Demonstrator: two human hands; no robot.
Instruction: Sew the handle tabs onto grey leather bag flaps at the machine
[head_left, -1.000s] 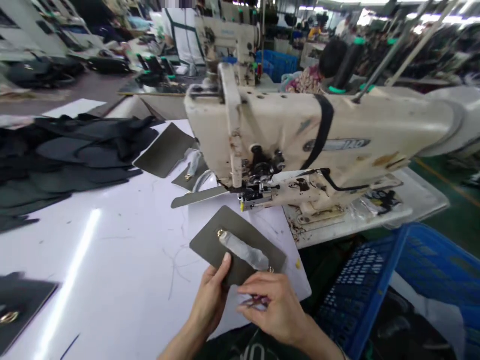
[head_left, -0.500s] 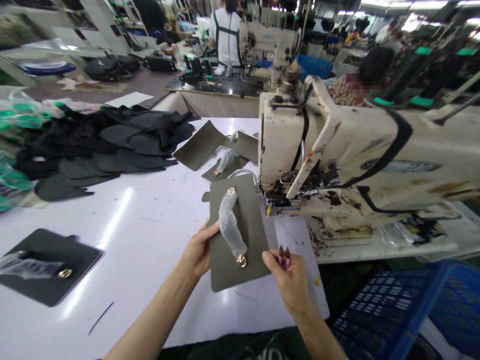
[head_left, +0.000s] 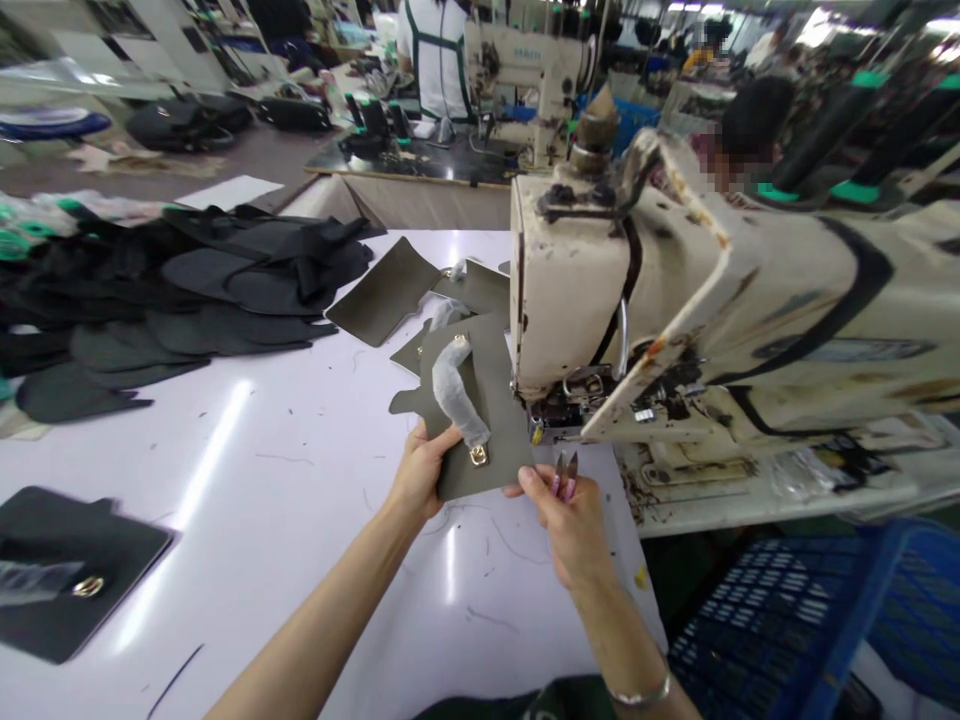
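Both hands hold an olive-grey leather panel (head_left: 501, 400) tilted above the white table. A handle wrapped in clear plastic (head_left: 453, 392) runs along its face, with gold fittings at both ends. My left hand (head_left: 421, 474) is closed on the panel's left edge, thumb on the face near the lower fitting. My right hand (head_left: 570, 515) pinches the lower right corner and also keeps a pair of pink-handled thread snips (head_left: 565, 476) in the palm, blades pointing up. Beyond the panel lie more olive-grey pieces (head_left: 386, 292), one bearing a plastic-wrapped handle.
A worn sewing machine (head_left: 570, 290) stands close on the right, above a blue crate (head_left: 780, 610). Dark cut pieces (head_left: 247, 265) are piled at the left. Another panel with a handle (head_left: 82, 560) lies at the near left. Loose threads dot the white table (head_left: 300, 560).
Both hands have carried the panel up and away from me, tipping it so it appears shorter. It now overlaps the pieces behind. The camera view has shifted slightly right.
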